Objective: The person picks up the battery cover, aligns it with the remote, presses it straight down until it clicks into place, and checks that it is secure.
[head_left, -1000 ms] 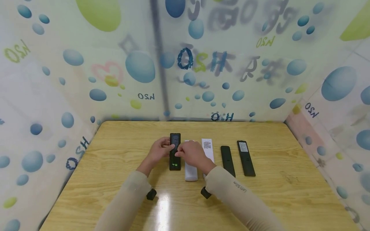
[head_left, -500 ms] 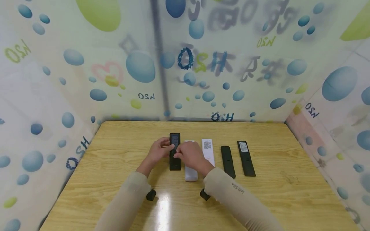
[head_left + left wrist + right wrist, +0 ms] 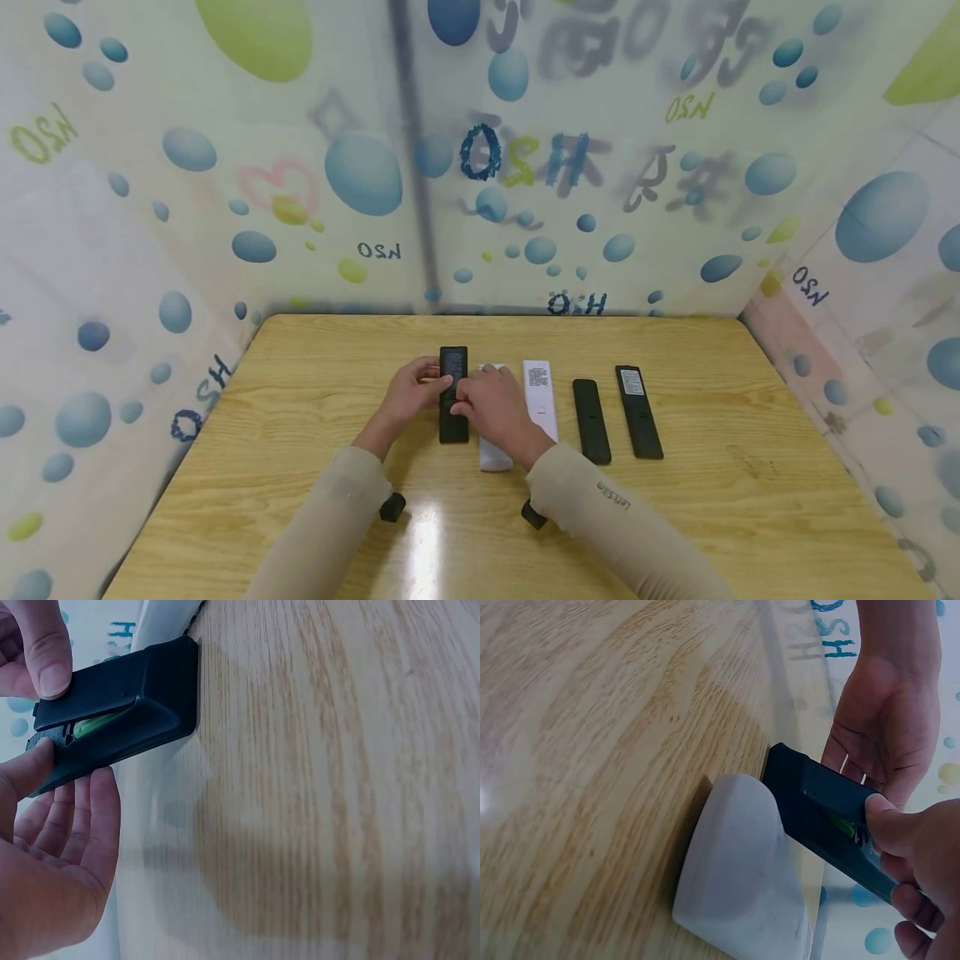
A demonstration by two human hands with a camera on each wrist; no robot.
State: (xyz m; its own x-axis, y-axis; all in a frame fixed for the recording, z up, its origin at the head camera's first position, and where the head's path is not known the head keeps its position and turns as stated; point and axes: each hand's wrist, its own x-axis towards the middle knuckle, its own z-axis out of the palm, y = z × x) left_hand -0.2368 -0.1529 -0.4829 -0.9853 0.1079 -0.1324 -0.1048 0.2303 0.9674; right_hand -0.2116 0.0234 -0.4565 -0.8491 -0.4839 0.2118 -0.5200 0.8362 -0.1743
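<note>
A black remote control [image 3: 453,428] lies back up at the far middle of the table. Its left side is held by my left hand [image 3: 411,390], thumb on the back and fingers underneath in the left wrist view. My right hand [image 3: 495,404] holds the remote's battery cover [image 3: 90,694] at one end, the thumb [image 3: 54,678] on top. That cover is tilted over the compartment, its held end raised. Through the gap shows a green battery [image 3: 96,724]. The right hand partly hides a white remote control [image 3: 496,452] beside the black one.
Rightward lie a second white remote [image 3: 538,383], a plain black remote [image 3: 592,421] and a black remote with a white label [image 3: 640,417]. Small black blocks [image 3: 392,506] sit at the wrists. A patterned wall [image 3: 480,275] stands behind the wooden table [image 3: 300,467].
The cover has come over the compartment, hiding the green batteries that showed in the head view a second ago. My right hand has shifted slightly; the left stays in place.
</note>
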